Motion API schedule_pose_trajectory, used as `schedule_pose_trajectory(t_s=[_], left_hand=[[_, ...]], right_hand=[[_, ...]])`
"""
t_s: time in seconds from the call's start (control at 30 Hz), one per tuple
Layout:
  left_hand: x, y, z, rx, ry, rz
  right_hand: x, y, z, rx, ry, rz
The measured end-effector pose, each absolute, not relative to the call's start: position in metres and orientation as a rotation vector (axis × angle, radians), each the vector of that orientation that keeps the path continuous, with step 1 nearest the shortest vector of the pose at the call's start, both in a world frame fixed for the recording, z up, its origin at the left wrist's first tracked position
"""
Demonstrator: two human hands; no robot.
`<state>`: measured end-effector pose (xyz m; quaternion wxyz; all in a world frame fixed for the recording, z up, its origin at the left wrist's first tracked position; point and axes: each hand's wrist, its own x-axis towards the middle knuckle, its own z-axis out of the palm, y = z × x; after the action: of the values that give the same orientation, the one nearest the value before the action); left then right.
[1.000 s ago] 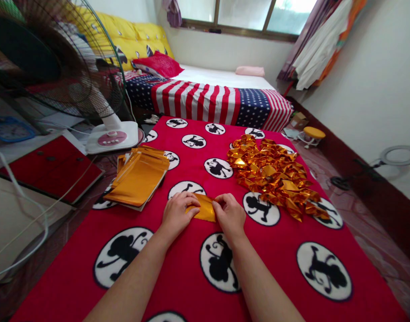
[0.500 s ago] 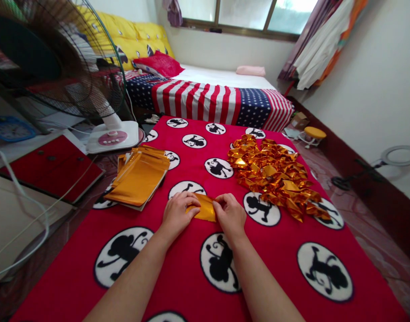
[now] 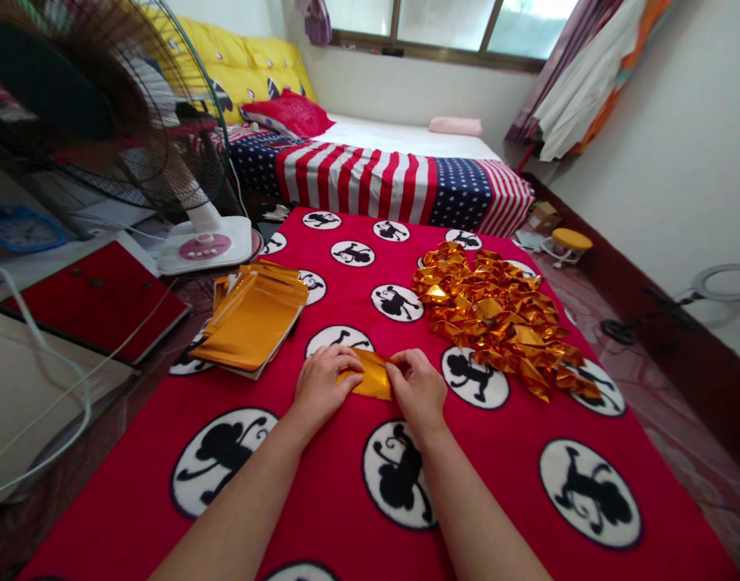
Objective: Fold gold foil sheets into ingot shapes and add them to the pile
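Observation:
Between my hands, a sheet of shiny gold foil paper [image 3: 373, 378] lies folded into a small strip on the red cloth [image 3: 321, 492]. My left hand [image 3: 326, 378] grips its left end, fingers curled over the top and thumb at the near side. The right end is pinched by my right hand [image 3: 416, 386] between thumb and fingers. Left of my hands sits a stack of flat gold foil sheets [image 3: 254, 315], slightly fanned. To the right lies a heap of folded gold foil pieces [image 3: 496, 315], crinkled and overlapping.
An electric fan [image 3: 206, 242] stands beyond the stack at the left, its blades blurred. A bed [image 3: 370, 177] with a striped and starred cover is at the back. A yellow stool [image 3: 569, 240] and a ring-shaped stand [image 3: 724, 282] are on the right-hand floor.
Almost nothing differs. The view has shifted very slightly, and both hands keep their hold on the folded foil paper in the same place.

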<state>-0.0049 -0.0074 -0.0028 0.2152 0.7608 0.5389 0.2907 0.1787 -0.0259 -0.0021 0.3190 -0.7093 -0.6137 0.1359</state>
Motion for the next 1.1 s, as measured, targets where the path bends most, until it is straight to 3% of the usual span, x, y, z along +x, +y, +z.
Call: schedule_pose_trajectory(t_s=[1.1], left_hand=[[-0.0045, -0.0074, -0.0023, 2.085, 1.493, 0.812]], right_hand=[[0.1784, -0.0271, 0.0023, -1.872, -1.606, 0.382]])
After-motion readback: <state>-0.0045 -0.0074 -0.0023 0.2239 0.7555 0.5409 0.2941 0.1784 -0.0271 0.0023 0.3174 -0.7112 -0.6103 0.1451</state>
